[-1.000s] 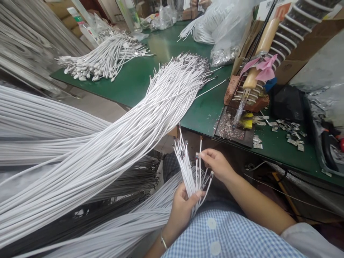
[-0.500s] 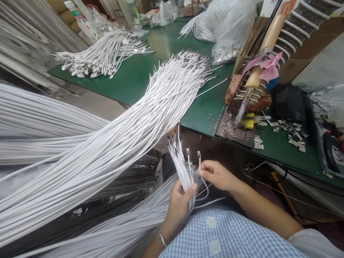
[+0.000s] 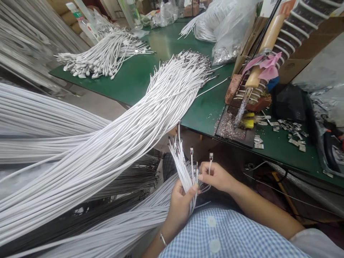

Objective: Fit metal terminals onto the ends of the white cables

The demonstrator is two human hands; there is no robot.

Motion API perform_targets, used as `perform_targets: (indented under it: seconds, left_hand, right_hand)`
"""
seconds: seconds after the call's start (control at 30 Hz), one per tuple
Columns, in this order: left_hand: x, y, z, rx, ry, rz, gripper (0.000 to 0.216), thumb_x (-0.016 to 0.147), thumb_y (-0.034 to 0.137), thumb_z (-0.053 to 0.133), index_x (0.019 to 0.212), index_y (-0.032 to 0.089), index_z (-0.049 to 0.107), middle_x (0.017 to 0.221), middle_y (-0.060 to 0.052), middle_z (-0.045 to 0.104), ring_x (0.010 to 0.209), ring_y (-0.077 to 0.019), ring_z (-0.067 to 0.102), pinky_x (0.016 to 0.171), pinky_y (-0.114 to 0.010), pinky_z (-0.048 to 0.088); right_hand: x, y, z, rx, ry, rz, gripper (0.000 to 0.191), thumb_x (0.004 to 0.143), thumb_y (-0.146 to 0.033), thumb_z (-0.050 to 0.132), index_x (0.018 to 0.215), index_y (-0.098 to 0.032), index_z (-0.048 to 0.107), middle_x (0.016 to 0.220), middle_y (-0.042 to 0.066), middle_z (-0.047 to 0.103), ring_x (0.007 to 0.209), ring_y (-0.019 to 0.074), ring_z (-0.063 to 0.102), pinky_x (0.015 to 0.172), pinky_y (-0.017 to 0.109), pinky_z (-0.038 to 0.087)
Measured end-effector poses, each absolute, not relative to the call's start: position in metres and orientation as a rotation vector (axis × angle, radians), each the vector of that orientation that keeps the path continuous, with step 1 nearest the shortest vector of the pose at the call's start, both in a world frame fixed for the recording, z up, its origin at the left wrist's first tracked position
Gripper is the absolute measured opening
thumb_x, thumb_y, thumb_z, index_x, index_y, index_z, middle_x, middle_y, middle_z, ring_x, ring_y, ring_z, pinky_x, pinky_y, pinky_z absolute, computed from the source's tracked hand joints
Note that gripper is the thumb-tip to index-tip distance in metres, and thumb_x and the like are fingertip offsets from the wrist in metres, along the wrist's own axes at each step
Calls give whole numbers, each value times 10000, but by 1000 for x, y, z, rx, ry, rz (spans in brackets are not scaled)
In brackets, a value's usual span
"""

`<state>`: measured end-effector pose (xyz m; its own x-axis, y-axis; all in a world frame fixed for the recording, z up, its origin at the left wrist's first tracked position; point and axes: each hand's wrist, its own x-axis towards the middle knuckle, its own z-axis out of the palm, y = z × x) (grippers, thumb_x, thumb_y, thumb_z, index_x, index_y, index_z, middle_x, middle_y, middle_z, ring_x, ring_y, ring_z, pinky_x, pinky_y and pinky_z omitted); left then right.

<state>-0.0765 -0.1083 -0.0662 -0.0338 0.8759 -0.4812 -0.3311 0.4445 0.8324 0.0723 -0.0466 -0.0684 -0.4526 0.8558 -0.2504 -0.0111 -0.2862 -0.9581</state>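
Observation:
My left hand (image 3: pixel 182 200) is closed around a small bundle of thin white cables (image 3: pixel 181 165), thumb across the front, their ends fanning upward. Some ends carry small metal connectors, such as the upright connector (image 3: pixel 191 151) above the bundle. Just right of it, my right hand (image 3: pixel 216 175) is closed, with a single white cable (image 3: pixel 210 164) rising past its curled fingers to a metal connector (image 3: pixel 211 156). My right thumb and fingertip reach the edge of the bundle; whether they pinch another cable there I cannot tell.
A thick sheaf of white cables (image 3: pixel 129 125) drapes over the green table (image 3: pixel 161 37). At the right, a wooden-handled soldering iron (image 3: pixel 251 80) points down over a speckled metal plate (image 3: pixel 231 125). Loose metal connectors (image 3: pixel 295 134) lie beside it. Another cable pile (image 3: pixel 107 53) sits far left.
The cable with a connector at my right hand has shifted right, away from the bundle, and now rises behind the fingertips. My right fingertips now meet the bundle's edge. My left hand has barely moved.

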Motion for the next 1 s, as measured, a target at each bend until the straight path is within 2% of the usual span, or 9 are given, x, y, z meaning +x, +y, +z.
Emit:
perform_targets:
  seconds: [0.13,0.33,0.5,0.67,0.83,1.0]
  left_hand:
    - [-76,-109,-66,573,1243,1044,272,691,254,709,936,174,621,910,-37,662,738,-143,599,640,-250,505]
    - [-77,-111,-70,570,1225,1043,280,718,245,686,979,181,605,991,-58,657,834,-178,607,691,-280,503]
    - [-78,-111,-73,656,1231,1090,265,711,225,693,960,177,616,927,-42,675,881,-183,603,804,-293,453]
    - [-77,-111,-71,650,1273,1059,283,675,247,722,926,168,619,859,-36,673,825,-186,601,747,-285,458]
    - [-76,-110,-69,596,1298,1042,281,699,284,701,943,174,620,906,-50,670,854,-196,598,754,-292,449]
    - [-78,-111,-72,625,1320,1043,198,702,282,703,839,170,614,760,-8,629,749,-161,583,714,-274,434]
  right_hand:
    - [67,-47,-68,-1106,-1329,1805,421,677,-547,635,617,-164,471,566,-48,435,519,81,377,507,220,331]
    - [62,-51,-70,-1110,-1336,1829,468,671,-595,616,588,-180,415,532,-54,429,469,75,378,450,205,309]
    - [62,-53,-74,-1112,-1383,1793,435,663,-508,669,555,-179,406,522,-61,393,480,72,350,449,197,289]
    - [63,-53,-71,-1098,-1431,1766,316,696,-397,662,607,-166,467,557,-48,434,502,80,371,470,205,306]
    - [65,-49,-64,-1085,-1441,1717,276,735,-369,618,617,-166,474,570,-45,442,531,88,376,506,215,320]
    - [68,-41,-61,-1122,-1392,1658,289,708,-375,622,590,-179,447,568,-48,415,539,96,369,527,230,324]
